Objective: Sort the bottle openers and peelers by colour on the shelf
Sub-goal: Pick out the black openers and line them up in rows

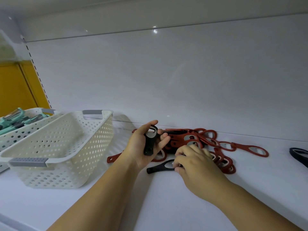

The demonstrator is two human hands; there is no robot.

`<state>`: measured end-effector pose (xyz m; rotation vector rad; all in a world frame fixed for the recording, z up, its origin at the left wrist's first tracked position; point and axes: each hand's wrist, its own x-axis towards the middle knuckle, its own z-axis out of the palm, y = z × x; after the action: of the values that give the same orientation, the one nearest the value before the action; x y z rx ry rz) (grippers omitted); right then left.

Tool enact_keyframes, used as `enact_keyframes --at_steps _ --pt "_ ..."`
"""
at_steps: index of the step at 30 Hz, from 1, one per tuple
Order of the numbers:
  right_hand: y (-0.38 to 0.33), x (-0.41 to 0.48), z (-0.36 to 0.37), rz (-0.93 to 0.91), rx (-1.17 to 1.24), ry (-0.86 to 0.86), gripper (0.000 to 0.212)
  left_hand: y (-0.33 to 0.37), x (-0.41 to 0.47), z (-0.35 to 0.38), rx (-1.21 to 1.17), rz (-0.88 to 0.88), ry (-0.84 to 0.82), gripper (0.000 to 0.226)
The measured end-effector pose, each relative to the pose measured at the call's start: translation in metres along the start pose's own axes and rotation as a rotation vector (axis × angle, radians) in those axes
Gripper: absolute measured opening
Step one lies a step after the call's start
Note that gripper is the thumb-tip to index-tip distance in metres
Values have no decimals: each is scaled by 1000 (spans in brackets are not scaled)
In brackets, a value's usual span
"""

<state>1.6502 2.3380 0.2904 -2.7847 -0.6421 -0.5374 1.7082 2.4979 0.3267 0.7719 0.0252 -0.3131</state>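
Note:
A heap of red bottle openers (215, 144) lies on the white shelf (166, 197) against the back wall. My left hand (141, 147) is raised palm up and grips a black bottle opener (150, 140) upright in its fingers. My right hand (195, 162) reaches into the near side of the heap, and its fingertips pinch the ring end of a second black bottle opener (160, 167) that lies flat on the shelf. Another dark opener (300, 155) shows at the right edge.
A cream perforated basket (55, 150) with grey handles stands left of my hands, with nothing visible inside. Behind it, a second basket (20, 130) holds several teal peelers (15, 120). A yellow panel lies beyond the shelf's left end.

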Motion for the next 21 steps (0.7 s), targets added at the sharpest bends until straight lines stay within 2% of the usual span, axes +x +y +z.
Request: enact_keyframes --at_steps 2,4,7,11,12,14,15,17,19,21 --pt "2 2 -3 -2 33 115 12 1 -2 2 37 32 -9 17" --pt "8 2 -11 100 127 175 16 -1 -3 3 182 38 0 16" --pt "19 -3 -26 178 291 291 19 -5 -11 7 449 -73 -39 21" --pt "24 -6 -32 169 480 281 16 -16 -19 11 642 -387 -334 55" --pt "23 -6 -32 177 537 270 17 -19 -19 10 705 -422 -414 57" --pt "21 -5 -33 246 701 244 21 -21 -20 9 761 -419 -536 41" --pt "21 -4 -33 303 790 243 21 -22 -20 9 745 -392 -558 31" --pt "27 -3 -33 424 906 319 21 -21 -16 7 647 -320 -474 33" --pt "38 -4 -31 494 743 408 23 -19 -8 5 424 -268 -311 40" --pt "44 -7 -29 464 432 292 20 -15 -1 3 189 -243 -183 35"
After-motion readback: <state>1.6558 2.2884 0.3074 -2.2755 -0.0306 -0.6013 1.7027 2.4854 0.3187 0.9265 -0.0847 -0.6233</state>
